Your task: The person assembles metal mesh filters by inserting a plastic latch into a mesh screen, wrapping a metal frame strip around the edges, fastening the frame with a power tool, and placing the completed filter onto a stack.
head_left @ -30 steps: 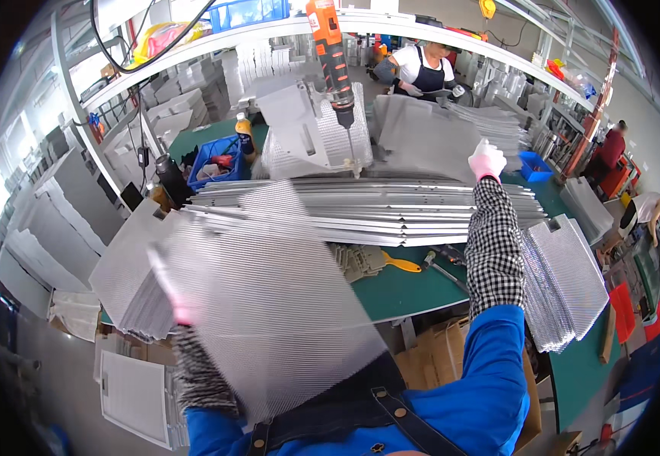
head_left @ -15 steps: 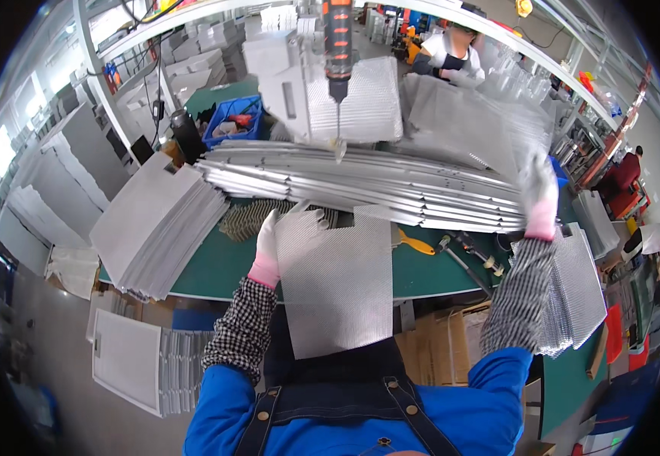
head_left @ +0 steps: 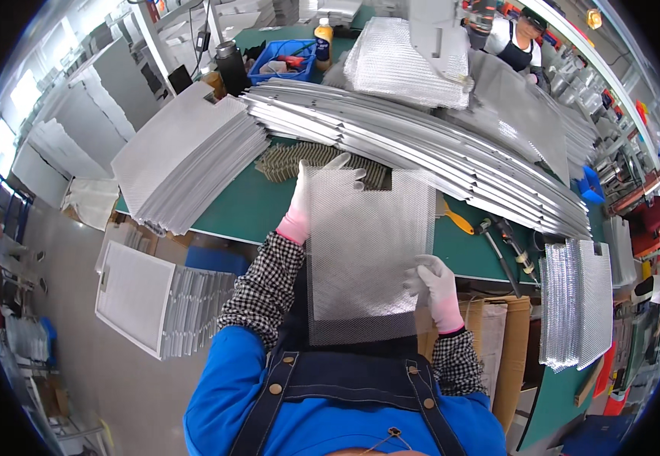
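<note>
What moved: the right grip (head_left: 436, 285) was up by the far right end of the metal strips (head_left: 421, 163) half a second ago, now it's down at the lower right edge of the mesh sheet (head_left: 368, 251).
Mesh sheet: upright-ish in front of the person's apron (head_left: 352, 386), notched edge up, top half overlapping the counter (head_left: 231, 216) from where I'm standing.
Left grip (head_left: 303, 194): white glove, closed on the sheet's upper left edge, thumb up.
Right grip: fingers curled, overlapping the sheet's edge, honestly can't tell if it's pinching.
Strips: long silvery pile right across the counter, behind the sheet.
Left stack (head_left: 170, 144): more notched sheets, fanned out.
Right stack (head_left: 577, 304): same kind of thing, past the hammer (head_left: 499, 251) and the yellow handle (head_left: 457, 218).
Back corner: blue bin (head_left: 284, 61) of odds and ends, yellow bottle (head_left: 322, 45) just beside it.
</note>
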`<action>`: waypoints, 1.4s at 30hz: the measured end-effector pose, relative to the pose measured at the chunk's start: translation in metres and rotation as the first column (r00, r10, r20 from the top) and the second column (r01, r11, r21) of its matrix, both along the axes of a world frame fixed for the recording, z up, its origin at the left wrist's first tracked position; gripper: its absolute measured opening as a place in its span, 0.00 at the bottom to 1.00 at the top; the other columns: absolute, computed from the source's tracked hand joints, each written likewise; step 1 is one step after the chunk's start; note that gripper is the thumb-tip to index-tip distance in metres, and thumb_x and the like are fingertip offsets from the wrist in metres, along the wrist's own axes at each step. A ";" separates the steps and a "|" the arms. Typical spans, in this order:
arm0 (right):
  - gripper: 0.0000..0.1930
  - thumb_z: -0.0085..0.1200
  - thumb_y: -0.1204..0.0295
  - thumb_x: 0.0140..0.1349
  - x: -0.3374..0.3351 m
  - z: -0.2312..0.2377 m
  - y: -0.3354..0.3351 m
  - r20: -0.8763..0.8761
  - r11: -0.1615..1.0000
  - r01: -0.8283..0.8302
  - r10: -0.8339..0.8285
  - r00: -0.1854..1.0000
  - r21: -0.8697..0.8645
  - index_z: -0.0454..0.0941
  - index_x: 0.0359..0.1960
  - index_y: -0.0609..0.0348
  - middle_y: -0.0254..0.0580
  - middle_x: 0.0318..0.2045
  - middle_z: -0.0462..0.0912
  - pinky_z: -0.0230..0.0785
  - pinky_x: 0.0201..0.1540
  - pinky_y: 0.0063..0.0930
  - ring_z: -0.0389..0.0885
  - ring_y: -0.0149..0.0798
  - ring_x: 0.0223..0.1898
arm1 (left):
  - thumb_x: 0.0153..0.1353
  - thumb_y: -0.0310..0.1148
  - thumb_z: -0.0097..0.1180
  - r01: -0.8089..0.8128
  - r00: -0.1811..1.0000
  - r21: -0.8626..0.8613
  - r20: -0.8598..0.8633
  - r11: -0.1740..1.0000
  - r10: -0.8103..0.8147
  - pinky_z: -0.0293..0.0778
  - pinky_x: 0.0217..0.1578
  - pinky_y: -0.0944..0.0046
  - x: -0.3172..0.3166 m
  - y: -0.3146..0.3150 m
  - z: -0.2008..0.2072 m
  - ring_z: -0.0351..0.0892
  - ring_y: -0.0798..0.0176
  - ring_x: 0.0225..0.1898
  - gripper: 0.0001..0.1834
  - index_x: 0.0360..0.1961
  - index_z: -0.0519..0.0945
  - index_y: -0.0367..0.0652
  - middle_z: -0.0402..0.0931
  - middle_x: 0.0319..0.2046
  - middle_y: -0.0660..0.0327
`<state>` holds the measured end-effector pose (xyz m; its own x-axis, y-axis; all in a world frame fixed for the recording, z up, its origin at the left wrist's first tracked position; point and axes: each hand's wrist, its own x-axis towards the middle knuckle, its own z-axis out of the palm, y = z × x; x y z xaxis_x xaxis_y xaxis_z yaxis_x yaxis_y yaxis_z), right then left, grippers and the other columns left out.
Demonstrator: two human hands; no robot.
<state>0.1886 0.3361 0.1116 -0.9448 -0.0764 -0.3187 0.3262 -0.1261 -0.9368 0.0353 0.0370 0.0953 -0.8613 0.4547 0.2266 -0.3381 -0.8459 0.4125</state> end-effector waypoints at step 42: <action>0.24 0.54 0.63 0.69 -0.246 0.536 -0.153 -0.996 0.967 0.239 -0.088 -0.006 -0.087 0.67 0.65 0.52 0.37 0.41 0.80 0.70 0.28 0.21 0.76 0.27 0.28 | 0.76 0.56 0.23 0.004 0.996 -0.007 0.091 1.000 -0.004 0.71 0.59 0.47 0.009 -0.013 -0.032 0.72 0.47 0.55 0.33 0.73 0.57 0.47 0.70 0.57 0.45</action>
